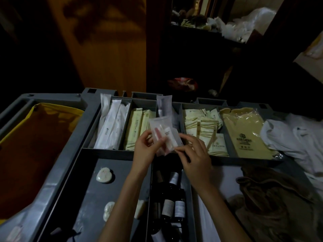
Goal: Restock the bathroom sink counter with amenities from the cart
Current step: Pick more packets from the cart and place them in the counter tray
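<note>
Above the middle of the grey cart (90,119), both hands meet on a small bundle of translucent sachets (164,135).

Left hand (144,149): fingers curled behind the bundle, thumb on its near face, gripping the left edge.

Right hand (196,155): thumb and forefinger pinch the bundle's lower right corner; the other fingers are loosely bent.

The sachets are held clear of the cart, tilted and overlapping. Their number cannot be told. One carries small print, not legible.

Directly beyond the grip, a tall pale packet (164,103) stands upright against a divider.

Beyond the grip to the left, long cream packets (137,127) lie in one compartment. Long white packets (111,123) fill the next one further left.

Beyond the grip to the right, square cream sachets (202,128) are stacked loosely. Past them lies a large yellow packet (244,133) with a dark emblem. Further right again, white linen (297,137) is heaped at the cart's edge.

Beneath the grip and nearer the person, dark bottles (174,205) with pale labels lie in a narrow compartment, partly hidden by the forearms.

Below and left of the grip, a heart-shaped soap (104,175) rests on a flat grey section, with other pale soaps nearer the person.

Below and right of the grip lies a crumpled brown cloth (272,198).

Well to the left of the grip, a yellow bag (52,123) hangs open in the cart frame.

Lighting is dim and fine detail is limited.
</note>
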A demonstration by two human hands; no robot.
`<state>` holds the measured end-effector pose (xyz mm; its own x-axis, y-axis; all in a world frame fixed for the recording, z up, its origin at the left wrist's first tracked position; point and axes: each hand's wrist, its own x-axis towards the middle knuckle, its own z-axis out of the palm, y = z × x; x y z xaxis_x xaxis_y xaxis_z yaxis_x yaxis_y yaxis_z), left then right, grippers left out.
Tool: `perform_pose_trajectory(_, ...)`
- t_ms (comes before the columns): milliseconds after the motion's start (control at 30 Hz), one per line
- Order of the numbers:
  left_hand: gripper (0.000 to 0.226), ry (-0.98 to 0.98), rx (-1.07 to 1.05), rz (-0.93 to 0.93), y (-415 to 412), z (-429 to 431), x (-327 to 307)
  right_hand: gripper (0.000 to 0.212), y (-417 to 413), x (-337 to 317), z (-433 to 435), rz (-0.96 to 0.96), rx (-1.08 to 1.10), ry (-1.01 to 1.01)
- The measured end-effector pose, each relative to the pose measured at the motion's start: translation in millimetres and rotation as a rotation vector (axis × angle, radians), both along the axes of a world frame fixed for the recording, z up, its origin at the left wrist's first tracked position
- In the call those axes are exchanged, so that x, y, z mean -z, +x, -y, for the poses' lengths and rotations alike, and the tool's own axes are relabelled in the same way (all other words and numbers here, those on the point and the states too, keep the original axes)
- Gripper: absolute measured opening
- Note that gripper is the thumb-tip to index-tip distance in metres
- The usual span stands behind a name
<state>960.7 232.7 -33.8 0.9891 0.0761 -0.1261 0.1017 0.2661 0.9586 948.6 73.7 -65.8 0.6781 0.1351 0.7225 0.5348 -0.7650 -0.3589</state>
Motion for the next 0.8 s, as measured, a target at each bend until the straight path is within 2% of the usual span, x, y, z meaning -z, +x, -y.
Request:
perform_pose_trajectory(67,0.023,0.012,0.0,-0.002,-1,1,1,0.006,-4,3,1,-0.078,-0.012,0.121)
perform_pose_trajectory(200,0.022,0.124,-0.035,-0.011,-2,5,6,0.016,-11,8,0,-0.323,-0.056,0.518)
perform_pose_trajectory(333,0.024,0.254,-0.015,0.012,-2,11,10,0.018,-10,3,2,-0.422,-0.086,0.798)
perform_pose_trajectory(433,0.026,0.335,0.007,0.046,-4,15,10,0.033,-9,4,4,-0.469,-0.085,0.842)
perform_pose_trajectory(533,0.018,0.34,0.048,0.085,-6,17,10,0.045,-8,4,4,-0.468,-0.079,0.829)
perform_pose_trajectory(600,0.012,0.27,0.085,0.099,-5,17,10,0.045,-9,0,7,-0.456,-0.104,0.857)
perform_pose_trajectory(800,0.019,0.151,0.15,0.087,-12,39,8,0.04,-18,-11,28,-0.38,0.041,0.966)
